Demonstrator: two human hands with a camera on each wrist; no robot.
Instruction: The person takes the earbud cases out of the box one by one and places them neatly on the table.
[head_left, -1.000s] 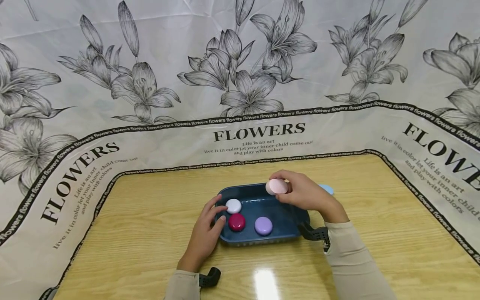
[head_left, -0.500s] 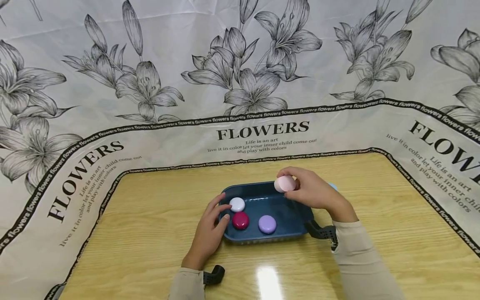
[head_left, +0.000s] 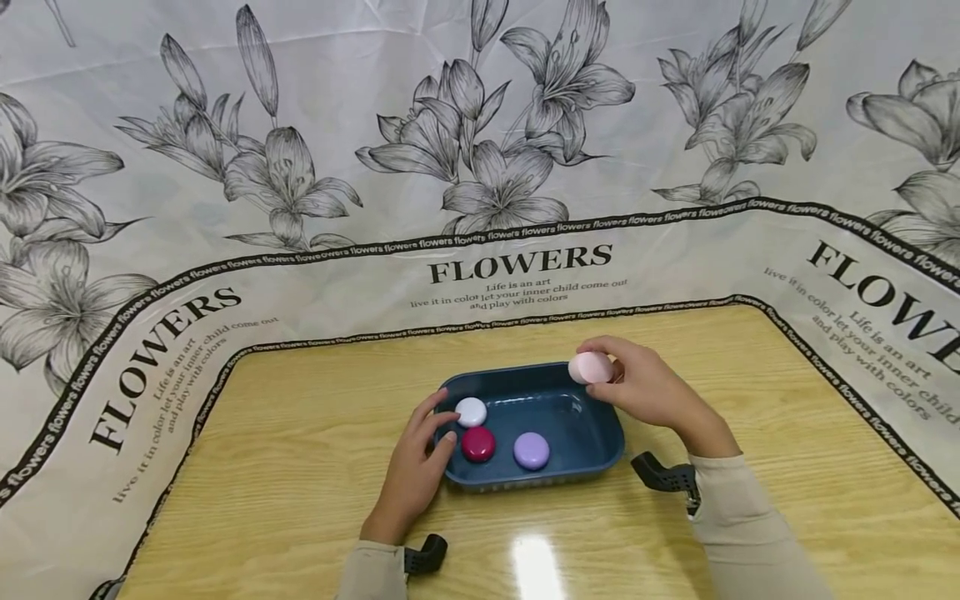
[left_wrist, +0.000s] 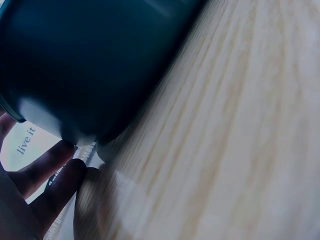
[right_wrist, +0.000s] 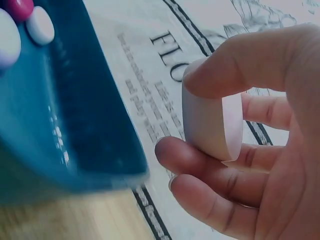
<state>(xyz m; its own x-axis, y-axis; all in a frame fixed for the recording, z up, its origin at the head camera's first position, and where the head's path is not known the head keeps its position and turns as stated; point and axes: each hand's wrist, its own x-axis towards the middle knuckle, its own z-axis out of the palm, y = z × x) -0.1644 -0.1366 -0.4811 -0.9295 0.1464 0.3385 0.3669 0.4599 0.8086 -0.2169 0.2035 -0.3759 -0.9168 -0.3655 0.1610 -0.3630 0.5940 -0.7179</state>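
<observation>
My right hand (head_left: pixel 648 387) pinches a thick pale pink disc (head_left: pixel 591 367) between thumb and fingers, above the back right corner of a dark blue rectangular dish (head_left: pixel 536 480). In the right wrist view the disc (right_wrist: pixel 205 120) stands on edge in the grip, outside the dish wall. My left hand (head_left: pixel 411 475) rests at the dish's left end with its fingers spread along the rim. Inside lie a glossy white disc (head_left: pixel 472 412) and a crimson disc (head_left: pixel 477 444) near those fingers, and a lilac disc (head_left: pixel 531 451) towards the front middle.
The dish stands on a light wood-grain table (head_left: pixel 300 467). Behind it hangs a white cloth (head_left: pixel 337 292) printed with lilies and lettering, running along the table's back and sides. Each wrist wears a black camera mount; the right mount (head_left: pixel 663 475) hangs beside the dish.
My right hand has carried the pink disc rightward, from over the dish to its back right corner. A light blue thing formerly seen behind that hand is now hidden. The left hand stays put.
</observation>
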